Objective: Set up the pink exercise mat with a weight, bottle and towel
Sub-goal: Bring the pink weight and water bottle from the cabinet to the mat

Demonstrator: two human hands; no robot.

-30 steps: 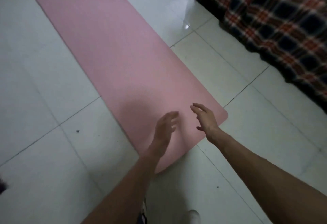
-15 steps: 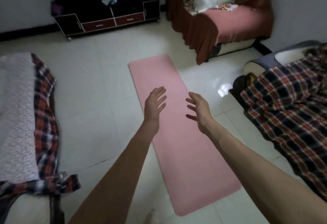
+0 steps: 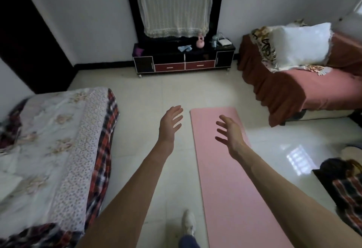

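The pink exercise mat (image 3: 221,169) lies flat on the tiled floor, running away from me. My left hand (image 3: 170,123) hovers over bare floor just left of the mat, fingers spread and empty. My right hand (image 3: 229,132) is raised over the mat's far half, also spread and empty. On the dark TV cabinet (image 3: 184,59) at the far wall stand a pink kettlebell weight (image 3: 200,42), a crumpled light-blue towel (image 3: 184,48) and a pale bottle (image 3: 214,41).
A bed with a floral quilt and plaid blanket (image 3: 58,149) fills the left. A sofa with a reddish cover and white pillow (image 3: 305,75) is at the right. Plaid-covered furniture (image 3: 344,193) sits at the near right. My shoe (image 3: 188,222) is on the floor.
My view has risen from the mat's near end to the whole room. Both hands stayed spread and empty, and now appear further along the mat, the left one off its edge.
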